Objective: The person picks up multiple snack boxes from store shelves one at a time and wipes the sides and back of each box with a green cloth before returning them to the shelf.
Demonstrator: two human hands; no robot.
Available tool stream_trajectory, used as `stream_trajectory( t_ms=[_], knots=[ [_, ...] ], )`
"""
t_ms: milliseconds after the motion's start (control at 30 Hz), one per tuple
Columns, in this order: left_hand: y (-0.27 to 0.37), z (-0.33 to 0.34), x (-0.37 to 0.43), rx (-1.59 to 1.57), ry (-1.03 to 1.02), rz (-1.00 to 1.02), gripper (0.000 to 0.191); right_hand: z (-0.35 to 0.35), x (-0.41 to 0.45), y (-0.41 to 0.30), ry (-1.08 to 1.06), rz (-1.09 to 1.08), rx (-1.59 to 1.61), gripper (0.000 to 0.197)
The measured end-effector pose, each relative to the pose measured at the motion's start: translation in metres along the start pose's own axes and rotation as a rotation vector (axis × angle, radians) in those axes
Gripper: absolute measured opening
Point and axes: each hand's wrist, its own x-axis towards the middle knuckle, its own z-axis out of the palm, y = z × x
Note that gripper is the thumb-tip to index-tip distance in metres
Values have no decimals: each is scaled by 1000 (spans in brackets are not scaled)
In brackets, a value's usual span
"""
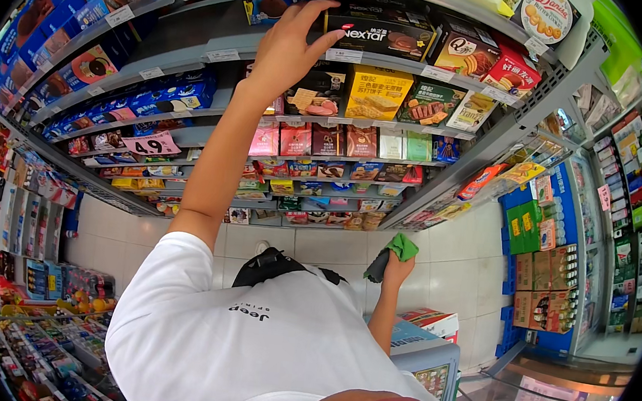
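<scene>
My left hand (292, 44) is raised to an upper shelf, fingers apart. Its thumb and fingertips are at the left end of a black Nextar cookie box (386, 37); whether they press on it I cannot tell. Another dark Nextar box (374, 11) rests on top of that one. Just behind the fingers stands a blue cookie box (273, 5). Low at my right side, my right hand (398, 270) is closed around a green and grey cloth (402, 246), which sticks out above and beside the fist.
Metal shelves (165, 40) of packaged biscuits rise before me, with price tags along their edges. A perforated upright (529, 113) bounds them at the right. Behind my right arm is a grey-blue case (428, 356). Drink cartons (545, 309) stand on blue pallets at far right.
</scene>
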Motion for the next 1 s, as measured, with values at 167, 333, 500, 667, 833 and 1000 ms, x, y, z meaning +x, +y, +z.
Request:
stream_trajectory(
  t_ms=[167,333,500,667,833,1000],
  knots=[
    [-3,-4,2,-113,-81,-23,49,-11,-2,9,20,-40,-43,33],
    [0,-5,0,-132,12,70,48,-15,-5,-3,51,-17,-54,33],
    [2,-5,-1,-48,195,309,47,-15,1,0,55,-13,-48,33],
    [6,-12,-9,24,252,367,50,-12,7,2,28,-40,-40,33],
    [17,-35,-22,80,330,401,50,-4,3,-29,46,-74,-1,34],
    [37,-55,-44,-399,244,175,52,1,8,-52,11,-187,-68,35]
  ],
)
